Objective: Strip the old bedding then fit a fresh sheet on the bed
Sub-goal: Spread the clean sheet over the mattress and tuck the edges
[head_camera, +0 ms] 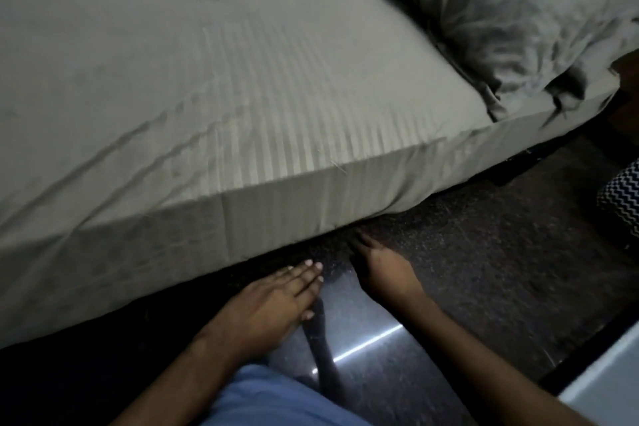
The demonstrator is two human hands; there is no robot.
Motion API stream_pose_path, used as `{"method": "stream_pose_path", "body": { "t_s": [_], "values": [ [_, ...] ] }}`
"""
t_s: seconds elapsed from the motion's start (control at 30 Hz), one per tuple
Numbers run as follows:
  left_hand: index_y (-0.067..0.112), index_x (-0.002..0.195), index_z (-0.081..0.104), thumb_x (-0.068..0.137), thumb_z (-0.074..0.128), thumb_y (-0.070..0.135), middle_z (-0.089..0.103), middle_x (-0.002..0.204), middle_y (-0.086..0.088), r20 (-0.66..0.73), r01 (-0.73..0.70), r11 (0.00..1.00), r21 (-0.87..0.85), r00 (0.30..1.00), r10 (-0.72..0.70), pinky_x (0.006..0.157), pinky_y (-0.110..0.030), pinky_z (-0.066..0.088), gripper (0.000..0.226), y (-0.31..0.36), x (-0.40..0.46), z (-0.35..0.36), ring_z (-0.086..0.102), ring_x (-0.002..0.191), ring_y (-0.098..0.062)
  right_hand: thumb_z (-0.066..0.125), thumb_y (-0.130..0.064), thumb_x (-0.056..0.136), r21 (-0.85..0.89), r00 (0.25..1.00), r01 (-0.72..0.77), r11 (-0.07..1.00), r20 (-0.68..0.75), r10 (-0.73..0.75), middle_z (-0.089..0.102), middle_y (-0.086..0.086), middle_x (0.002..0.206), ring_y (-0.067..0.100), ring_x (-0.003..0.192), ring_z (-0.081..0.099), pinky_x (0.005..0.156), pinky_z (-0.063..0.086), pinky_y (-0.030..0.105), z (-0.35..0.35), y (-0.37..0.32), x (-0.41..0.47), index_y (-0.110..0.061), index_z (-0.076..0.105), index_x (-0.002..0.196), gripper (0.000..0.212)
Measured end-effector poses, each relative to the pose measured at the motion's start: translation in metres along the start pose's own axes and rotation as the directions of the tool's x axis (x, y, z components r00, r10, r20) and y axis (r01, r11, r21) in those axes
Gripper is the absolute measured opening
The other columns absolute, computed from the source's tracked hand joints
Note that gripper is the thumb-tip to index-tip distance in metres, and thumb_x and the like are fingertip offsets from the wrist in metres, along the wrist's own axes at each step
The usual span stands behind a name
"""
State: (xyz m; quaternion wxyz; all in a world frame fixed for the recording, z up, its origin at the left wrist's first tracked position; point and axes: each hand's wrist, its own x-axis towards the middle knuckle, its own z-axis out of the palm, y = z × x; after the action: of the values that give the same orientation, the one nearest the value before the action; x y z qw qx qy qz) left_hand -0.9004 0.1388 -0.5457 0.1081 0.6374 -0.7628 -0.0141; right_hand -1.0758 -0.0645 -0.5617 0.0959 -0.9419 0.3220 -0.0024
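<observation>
Neither grip holds anything: left hand (273,301) flat, right hand (383,270) loose, fingers near the sheet (214,86) hem at 12 o'clock. Sheet's on the bed. Best hook under the hem, pull outward.

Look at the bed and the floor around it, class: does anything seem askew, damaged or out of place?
Mostly tidy. The sheet lies stretched over the mattress, with diagonal creases near the left edge. The pillow is rumpled and sits at the very corner, overhanging the side. Both hands, left hand and right hand, reach low beside the bed's edge, holding nothing.
</observation>
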Motion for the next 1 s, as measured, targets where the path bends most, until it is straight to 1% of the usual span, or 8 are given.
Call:
{"method": "stream_pose_path", "body": {
  "t_s": [0.17, 0.4, 0.53, 0.6, 0.7, 0.77, 0.87, 1.0],
  "values": [
    [0.006, 0.131, 0.066, 0.091, 0.040, 0.040, 0.060, 0.142, -0.015, -0.083, 0.043, 0.996, 0.082, 0.996, -0.036, 0.107, -0.043, 0.047, 0.059, -0.007, 0.047, -0.030, 0.061, 0.129, -0.026, 0.059, -0.020, 0.095, -0.040, 0.980, -0.089, 0.995, -0.183, 0.080, 0.044, 0.014, 0.153, 0.033, 0.138, 0.044, 0.111, 0.043, 0.041, 0.001, 0.061, -0.018, -0.008, 0.048, 0.145, 0.053],
    [0.011, 0.157, 0.034, 0.097, 0.063, 0.035, 0.029, 0.165, -0.006, -0.036, 0.090, 0.996, 0.020, 0.995, -0.089, 0.121, -0.028, 0.009, 0.071, -0.030, 0.083, -0.046, 0.032, 0.151, -0.020, 0.061, -0.019, 0.089, -0.247, 0.999, 0.002, 0.969, -0.048, -0.014, 0.069, 0.012, 0.110, 0.033, 0.106, 0.064, 0.089, 0.047, 0.039, -0.030, 0.085, 0.058, -0.013, 0.068, 0.110, 0.023],
    [0.012, 0.137, 0.062, 0.072, 0.086, 0.033, 0.054, 0.150, -0.007, 0.020, 0.087, 0.990, 0.113, 0.996, -0.090, 0.115, -0.033, 0.027, 0.073, -0.039, 0.079, -0.043, 0.055, 0.135, -0.021, 0.053, -0.029, 0.100, -0.266, 0.992, -0.013, 0.964, 0.120, 0.046, 0.049, 0.008, 0.149, 0.027, 0.140, 0.043, 0.114, 0.031, 0.039, -0.027, 0.090, 0.050, -0.015, 0.048, 0.145, 0.047],
    [0.012, 0.134, 0.065, 0.066, 0.090, 0.031, 0.056, 0.147, -0.007, 0.043, 0.088, 0.989, 0.118, 0.995, -0.093, 0.113, -0.033, 0.033, 0.075, -0.034, 0.074, -0.041, 0.057, 0.133, -0.021, 0.054, -0.032, 0.099, -0.187, 0.983, -0.093, 0.978, 0.138, 0.120, 0.046, 0.003, 0.151, 0.027, 0.136, 0.047, 0.104, 0.043, 0.039, -0.034, 0.081, 0.042, -0.021, 0.046, 0.146, 0.048],
    [0.012, 0.129, 0.067, 0.068, 0.088, 0.030, 0.062, 0.141, -0.007, -0.017, 0.082, 0.994, 0.070, 0.997, -0.081, 0.104, -0.033, 0.049, 0.067, -0.033, 0.072, -0.049, 0.064, 0.123, -0.021, 0.055, -0.025, 0.092, -0.120, 0.959, -0.125, 0.985, -0.268, 0.089, 0.067, 0.006, 0.102, 0.034, 0.090, 0.066, 0.067, 0.050, 0.040, -0.062, 0.046, 0.027, -0.018, 0.066, 0.101, 0.015],
    [0.012, 0.128, 0.067, 0.078, 0.079, 0.023, 0.064, 0.137, -0.009, -0.121, 0.078, 0.992, 0.103, 0.990, -0.065, 0.092, -0.036, 0.055, 0.053, -0.032, 0.072, -0.066, 0.066, 0.117, -0.025, 0.057, -0.022, 0.091, -0.125, 0.824, -0.116, 0.985, -0.565, 0.025, 0.061, 0.009, 0.082, 0.034, 0.078, 0.060, 0.063, 0.046, 0.041, -0.089, 0.020, 0.021, -0.015, 0.062, 0.083, 0.012],
    [0.012, 0.129, 0.065, 0.089, 0.064, 0.021, 0.062, 0.139, -0.010, -0.326, 0.109, 0.961, 0.254, 0.945, -0.021, 0.094, -0.039, 0.045, 0.041, -0.036, 0.073, -0.101, 0.060, 0.120, -0.026, 0.054, -0.023, 0.097, 0.005, 0.755, 0.027, 1.000, -0.655, -0.017, 0.059, 0.010, 0.101, 0.032, 0.095, 0.057, 0.082, 0.048, 0.044, -0.127, -0.021, 0.042, -0.013, 0.064, 0.100, 0.015],
    [0.012, 0.130, 0.064, 0.095, 0.040, 0.045, 0.059, 0.143, -0.011, -0.337, 0.268, 0.927, 0.263, 0.926, -0.172, 0.105, -0.043, 0.040, 0.054, -0.076, 0.076, -0.144, 0.058, 0.127, -0.026, 0.036, -0.047, 0.104, 0.043, 0.927, 0.013, 0.999, -0.375, 0.004, 0.043, 0.001, 0.150, 0.025, 0.135, 0.043, 0.109, 0.034, 0.045, -0.150, -0.065, 0.121, -0.024, 0.048, 0.143, 0.047]
  ]
}}
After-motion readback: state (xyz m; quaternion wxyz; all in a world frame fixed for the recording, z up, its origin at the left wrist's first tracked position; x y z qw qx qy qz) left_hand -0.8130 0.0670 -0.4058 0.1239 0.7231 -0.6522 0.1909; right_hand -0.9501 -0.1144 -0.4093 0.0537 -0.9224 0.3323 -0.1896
